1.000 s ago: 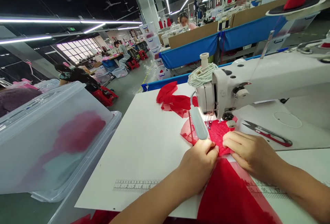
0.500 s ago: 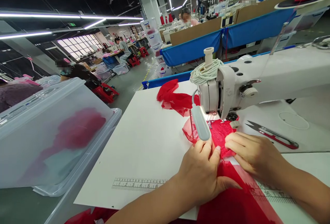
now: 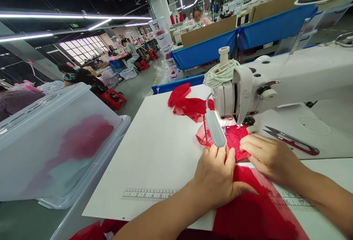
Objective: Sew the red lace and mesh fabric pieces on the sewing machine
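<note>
— Firstly, the left hand [image 3: 217, 175]: position and state?
— Palm down, open and flat on the red fabric [image 3: 248, 210], near the front edge of the white table [image 3: 157, 148]. Fingers lie side by side, thumb splayed to the right, nothing clasped.
— Right hand [image 3: 266, 155]?
— Palm down just beside the left, fingers together and bent, tips resting on the red lace piece [image 3: 234, 138]. Whether it pinches the lace cannot be told.
— Location of the lace?
— On the machine bed, under the head of the white sewing machine [image 3: 275, 81], directly ahead of both sets of fingertips. It is lit by the small lamp [image 3: 215, 131] that hangs above the left fingers. The red fabric runs from it toward the person and over the table's edge.
— Surroundings?
— Red-handled thread snips [image 3: 292, 141] lie on the bed to the right of the right hand, apart from it. A bunch of red mesh [image 3: 187, 105] sits behind the machine head. A printed ruler [image 3: 146, 194] marks the table left of the left wrist. A translucent plastic bin [image 3: 52, 140] stands far left, its red contents blurred.
</note>
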### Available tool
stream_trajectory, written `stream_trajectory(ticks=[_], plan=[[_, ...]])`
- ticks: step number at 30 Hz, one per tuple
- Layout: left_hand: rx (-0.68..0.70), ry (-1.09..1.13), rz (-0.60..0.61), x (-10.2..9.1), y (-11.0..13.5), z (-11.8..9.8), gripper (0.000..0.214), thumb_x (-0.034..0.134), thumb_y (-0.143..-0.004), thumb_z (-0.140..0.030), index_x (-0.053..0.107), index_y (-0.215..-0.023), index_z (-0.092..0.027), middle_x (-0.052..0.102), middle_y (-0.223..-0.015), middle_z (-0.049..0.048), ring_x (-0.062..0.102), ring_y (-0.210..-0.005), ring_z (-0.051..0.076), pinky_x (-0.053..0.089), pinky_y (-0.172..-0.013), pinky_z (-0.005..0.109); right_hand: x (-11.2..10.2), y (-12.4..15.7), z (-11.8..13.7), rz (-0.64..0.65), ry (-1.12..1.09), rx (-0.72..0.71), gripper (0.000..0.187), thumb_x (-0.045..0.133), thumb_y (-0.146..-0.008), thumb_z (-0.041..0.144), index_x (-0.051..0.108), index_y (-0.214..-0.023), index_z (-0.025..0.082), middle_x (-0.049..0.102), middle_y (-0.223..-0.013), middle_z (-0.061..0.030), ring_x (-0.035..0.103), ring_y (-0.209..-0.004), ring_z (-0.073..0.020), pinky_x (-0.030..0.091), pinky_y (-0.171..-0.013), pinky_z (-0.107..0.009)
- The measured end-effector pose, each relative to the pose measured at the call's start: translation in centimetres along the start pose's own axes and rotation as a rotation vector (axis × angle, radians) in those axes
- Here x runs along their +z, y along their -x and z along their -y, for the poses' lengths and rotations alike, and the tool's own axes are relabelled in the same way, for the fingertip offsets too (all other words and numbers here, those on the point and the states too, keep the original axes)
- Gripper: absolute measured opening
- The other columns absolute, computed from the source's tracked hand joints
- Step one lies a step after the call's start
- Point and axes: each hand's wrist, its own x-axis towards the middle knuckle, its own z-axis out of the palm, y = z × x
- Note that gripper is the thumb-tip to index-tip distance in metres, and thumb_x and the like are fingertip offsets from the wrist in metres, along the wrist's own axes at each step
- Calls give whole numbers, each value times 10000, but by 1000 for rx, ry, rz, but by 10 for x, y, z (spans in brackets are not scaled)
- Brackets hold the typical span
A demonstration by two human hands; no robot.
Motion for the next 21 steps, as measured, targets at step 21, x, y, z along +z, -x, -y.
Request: stream_trajectory(ticks=[21], plan=[[-24, -56, -33, 6, -2, 10, 957, 177, -874, -846, 660, -1189, -82, 669, -1140, 235, 634, -1042, 380, 465, -960, 558, 6, -4, -6, -83, 51, 18, 281, 417, -908, 41, 651, -849, 185, 724, -922, -84, 625, -757, -204, 455, -631, -327]])
